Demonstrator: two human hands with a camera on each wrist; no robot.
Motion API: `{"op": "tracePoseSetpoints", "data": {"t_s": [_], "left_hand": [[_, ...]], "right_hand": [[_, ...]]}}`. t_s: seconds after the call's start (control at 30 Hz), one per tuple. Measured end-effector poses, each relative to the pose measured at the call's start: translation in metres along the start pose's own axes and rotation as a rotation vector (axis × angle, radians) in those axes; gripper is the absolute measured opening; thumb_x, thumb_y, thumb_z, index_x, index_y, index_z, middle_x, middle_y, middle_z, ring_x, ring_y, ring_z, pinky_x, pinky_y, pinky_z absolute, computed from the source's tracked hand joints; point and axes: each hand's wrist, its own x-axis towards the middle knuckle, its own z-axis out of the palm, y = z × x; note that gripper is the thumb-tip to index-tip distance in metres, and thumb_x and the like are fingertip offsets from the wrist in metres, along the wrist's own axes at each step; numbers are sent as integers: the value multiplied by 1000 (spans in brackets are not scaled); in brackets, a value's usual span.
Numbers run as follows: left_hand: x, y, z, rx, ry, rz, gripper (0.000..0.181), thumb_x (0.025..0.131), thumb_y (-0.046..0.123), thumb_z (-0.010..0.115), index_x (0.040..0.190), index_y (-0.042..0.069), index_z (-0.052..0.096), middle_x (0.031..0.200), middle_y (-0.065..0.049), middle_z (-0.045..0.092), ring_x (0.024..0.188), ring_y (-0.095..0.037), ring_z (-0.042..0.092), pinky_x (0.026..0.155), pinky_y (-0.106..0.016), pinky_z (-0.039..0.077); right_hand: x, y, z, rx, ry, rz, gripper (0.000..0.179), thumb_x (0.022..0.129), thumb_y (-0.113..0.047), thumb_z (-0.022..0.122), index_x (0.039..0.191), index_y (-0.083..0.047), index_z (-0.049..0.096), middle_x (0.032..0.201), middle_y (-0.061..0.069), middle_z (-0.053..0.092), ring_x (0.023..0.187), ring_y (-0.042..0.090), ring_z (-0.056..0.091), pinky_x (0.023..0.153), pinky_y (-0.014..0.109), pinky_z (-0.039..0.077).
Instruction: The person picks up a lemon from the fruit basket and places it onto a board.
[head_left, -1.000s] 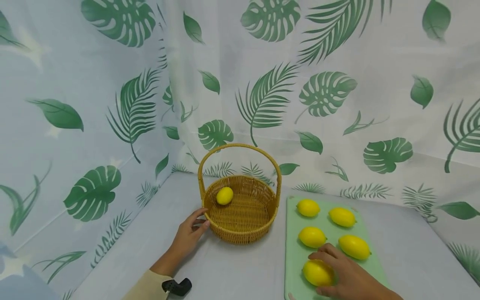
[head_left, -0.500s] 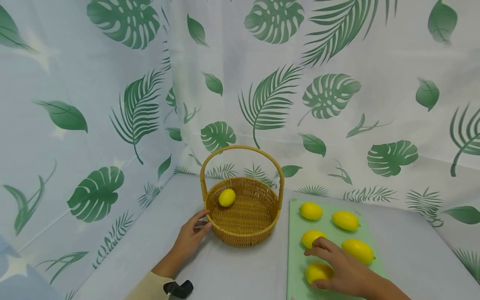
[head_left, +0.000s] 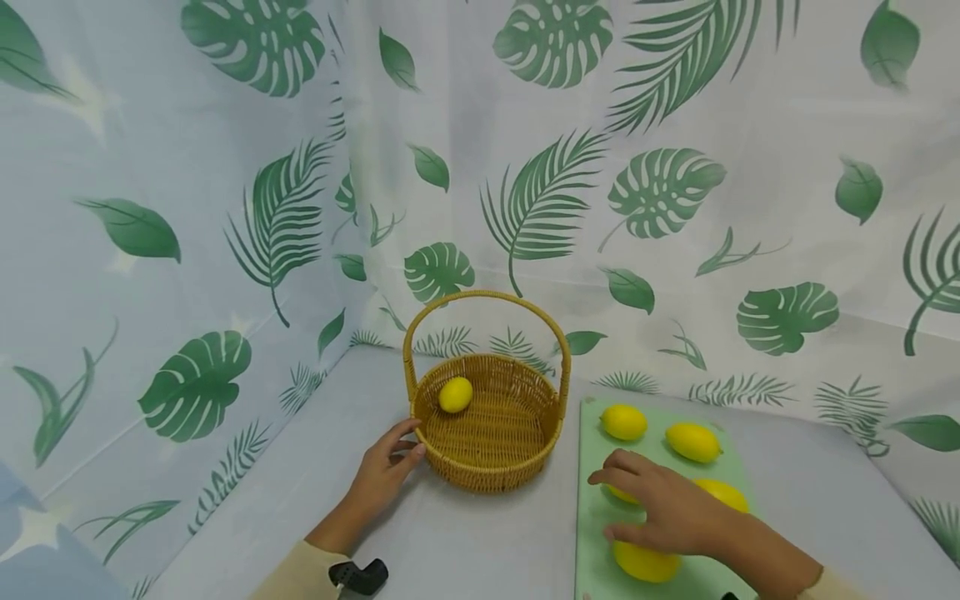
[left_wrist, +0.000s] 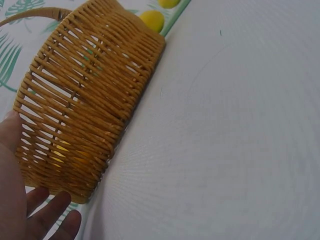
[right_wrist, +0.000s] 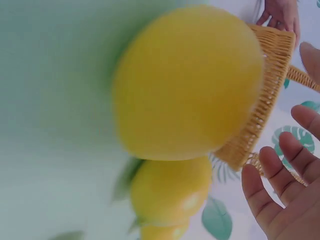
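Observation:
My left hand (head_left: pixel 382 475) rests against the left side of a wicker basket (head_left: pixel 487 479), fingertips at its rim. From the left wrist view, its fingers (left_wrist: pixel 52 212) look relaxed beside the woven wall. One lemon (head_left: pixel 455 395) lies inside the basket toward the left. My right hand (head_left: pixel 667 508) hovers over a pale green board (head_left: pixel 596 575), its fingers spread and holding nothing. Just below it is the nearest lemon (head_left: pixel 647 564), large in the right wrist view (right_wrist: pixel 190 85). The hand partly hides two more lemons, one of them on the right (head_left: pixel 723 493).
Farther back on the board lie two lemons, one left (head_left: pixel 623 422) and one right (head_left: pixel 693 442). The basket's tall arched handle (head_left: pixel 487 293) stands upright. White cloth walls with green leaf prints (head_left: pixel 543 200) enclose the back and left of the white tabletop (head_left: pixel 510 550).
My right hand was around the nearest lemon; its fingers have spread and it has lifted up and left, leaving that lemon on the board. The left hand stays at the basket.

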Motion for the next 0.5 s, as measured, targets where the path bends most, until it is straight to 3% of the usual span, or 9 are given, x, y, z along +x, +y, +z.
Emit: {"op": "tracePoseSetpoints", "data": {"t_s": [0.23,0.5], "left_hand": [[1,5,-1,0,-11,-3,53,96,40,62,140,13,52,138,-1,52,107,-18,61,84,-36,52],[0,4,-2,2,-28,-5,53,96,38,62,141,12,51,140,-1,51,108,-19,61,85,-37,52]], "right_hand": [[24,-7,-7,21,-64,19,49,88,-57,64,130,-34,55,121,-18,47,104,6,53,90,35,50],[48,-17,-9,30,-118,28,52,88,-56,65,132,-30,55,128,-14,48,114,9,50,96,38,47]]}}
